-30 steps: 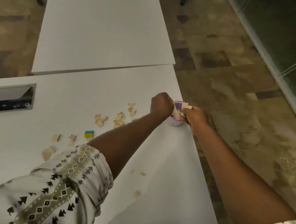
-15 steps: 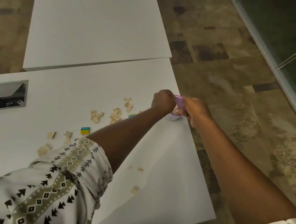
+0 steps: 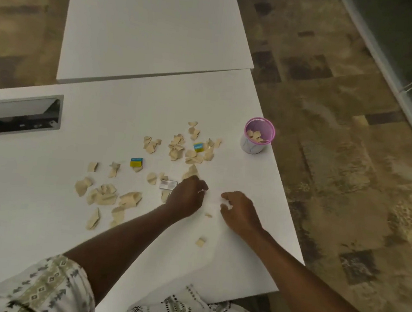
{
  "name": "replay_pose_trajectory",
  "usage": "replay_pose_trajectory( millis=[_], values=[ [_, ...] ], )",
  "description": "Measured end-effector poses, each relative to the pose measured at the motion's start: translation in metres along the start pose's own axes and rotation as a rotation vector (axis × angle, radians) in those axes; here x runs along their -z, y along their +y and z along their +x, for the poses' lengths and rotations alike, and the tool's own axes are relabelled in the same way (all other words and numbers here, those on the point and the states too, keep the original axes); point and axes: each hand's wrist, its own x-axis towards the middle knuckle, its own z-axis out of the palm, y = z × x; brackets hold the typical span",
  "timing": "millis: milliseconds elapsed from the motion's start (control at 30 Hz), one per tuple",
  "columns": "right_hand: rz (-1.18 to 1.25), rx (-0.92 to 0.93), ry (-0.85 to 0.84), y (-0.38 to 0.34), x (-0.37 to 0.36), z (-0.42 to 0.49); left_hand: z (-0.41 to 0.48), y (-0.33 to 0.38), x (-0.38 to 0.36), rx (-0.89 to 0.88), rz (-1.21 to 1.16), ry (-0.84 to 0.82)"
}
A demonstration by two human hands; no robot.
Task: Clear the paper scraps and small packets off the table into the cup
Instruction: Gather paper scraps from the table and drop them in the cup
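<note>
Scraps (image 3: 175,147) of tan paper lie scattered over the white table (image 3: 117,121), most of them in a loose band from the middle toward the pink-rimmed cup (image 3: 257,136), which stands upright near the right edge with a few pieces already inside. Two blue-and-yellow packets (image 3: 136,162) sit among the scraps, and a silvery packet (image 3: 168,184) lies just beside the left hand (image 3: 186,199). That hand rests knuckles-up on the table with its fingers curled under; whether they pinch anything I cannot tell. The right hand (image 3: 238,211) hovers close by, fingers loosely bent and apart, holding nothing visible. A tiny scrap (image 3: 208,215) lies between the two hands and another (image 3: 201,241) nearer the body. The main risk looks like the cup: it is light, narrow and close to the table edge, so a hurried drop or a brushing wrist could tip it to the floor. Thin flat scraps may also slip from a pinch or slide off the edge when swept.
</note>
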Motion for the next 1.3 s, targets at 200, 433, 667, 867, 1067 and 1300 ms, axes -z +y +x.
replay_pose_trajectory(
  millis=[200, 433, 667, 867, 1067, 1300],
  values=[
    [-0.378, 0.236, -0.205, 0.008, -0.046, -0.029, -0.044, -0.040, -0.030, -0.138, 0.280, -0.114],
    [-0.528, 0.319, -0.262, 0.001, -0.069, -0.045, -0.065, -0.050, -0.046, -0.228, 0.366, -0.080],
    [-0.561, 0.395, -0.174, -0.006, -0.089, -0.066, -0.080, -0.058, -0.055, -0.243, 0.391, -0.060],
    [-0.657, 0.456, -0.106, -0.017, -0.091, -0.065, -0.087, -0.061, -0.053, -0.149, 0.342, -0.026],
    [-0.468, 0.363, -0.088, -0.016, -0.098, -0.049, -0.113, -0.077, -0.041, 0.054, 0.123, 0.107],
    [-0.016, 0.153, 0.002, -0.028, -0.107, -0.046, -0.172, -0.118, -0.032, 0.260, -0.093, 0.297]
  ],
)
